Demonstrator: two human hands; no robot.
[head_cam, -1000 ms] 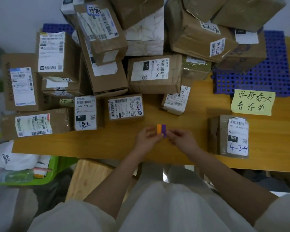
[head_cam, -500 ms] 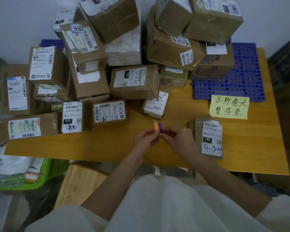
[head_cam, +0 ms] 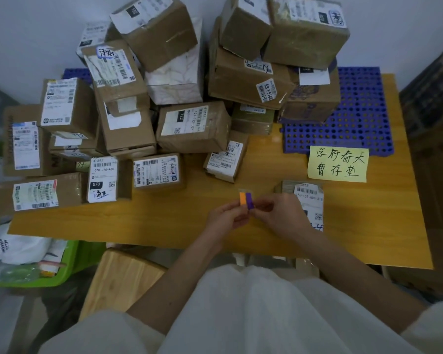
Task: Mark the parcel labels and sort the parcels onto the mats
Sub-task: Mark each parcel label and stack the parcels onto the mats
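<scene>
Over the front middle of the wooden table [head_cam: 164,223], my left hand [head_cam: 225,217] and my right hand [head_cam: 279,213] both pinch a small strip of orange and purple sticky tabs [head_cam: 246,199]. A flat parcel with a white label [head_cam: 308,200] lies just behind my right hand, partly hidden by it. A heap of brown cardboard parcels [head_cam: 192,126] with white shipping labels fills the back and left of the table. A blue perforated mat [head_cam: 356,118] lies at the back right, with a yellow handwritten note [head_cam: 337,165] at its front edge.
A green bin [head_cam: 69,267] holding a white bag stands on the floor at the left. A wooden stool [head_cam: 120,279] sits below the table's front edge. A dark cabinet [head_cam: 435,103] stands to the right of the table. A white wall rises behind the parcel heap.
The view has drifted left and tilted up, showing more of the stacked parcels. Both hands keep pinching the sticky tabs and now sit in front of the labelled flat parcel.
</scene>
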